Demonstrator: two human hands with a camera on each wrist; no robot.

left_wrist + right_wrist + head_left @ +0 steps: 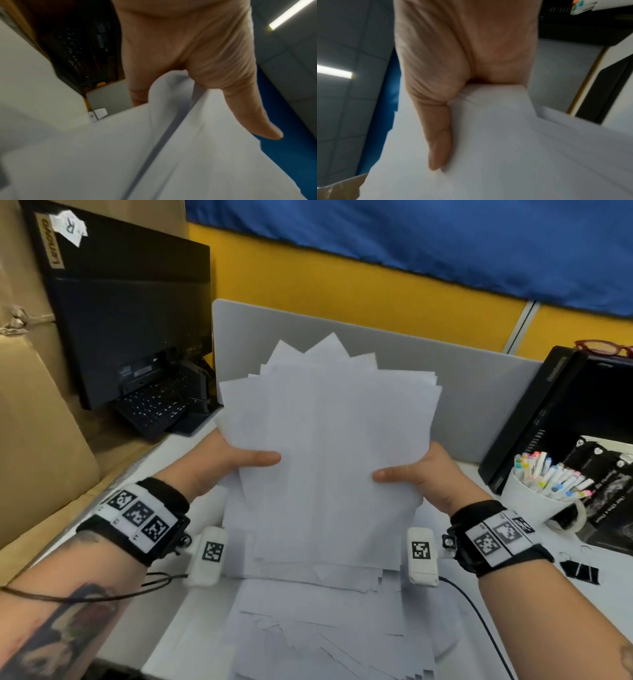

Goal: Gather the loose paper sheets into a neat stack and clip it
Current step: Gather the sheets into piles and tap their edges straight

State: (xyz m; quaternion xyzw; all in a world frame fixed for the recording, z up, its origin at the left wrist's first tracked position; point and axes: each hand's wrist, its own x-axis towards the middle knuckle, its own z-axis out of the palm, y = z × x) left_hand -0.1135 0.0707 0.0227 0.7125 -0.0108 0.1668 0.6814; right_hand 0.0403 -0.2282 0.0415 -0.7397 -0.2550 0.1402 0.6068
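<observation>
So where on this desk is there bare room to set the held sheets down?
Bare desk shows left of the spread sheets, toward the near-left edge. A narrower strip lies right of them, crossed by a cable. The far right is crowded: binder clip, marker cup, black boxes. Both hands hold the stack.

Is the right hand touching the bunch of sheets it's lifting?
Touching. The right wrist view shows the right hand with its thumb flat on the paper sheets, their edge tucked into the crook.
</observation>
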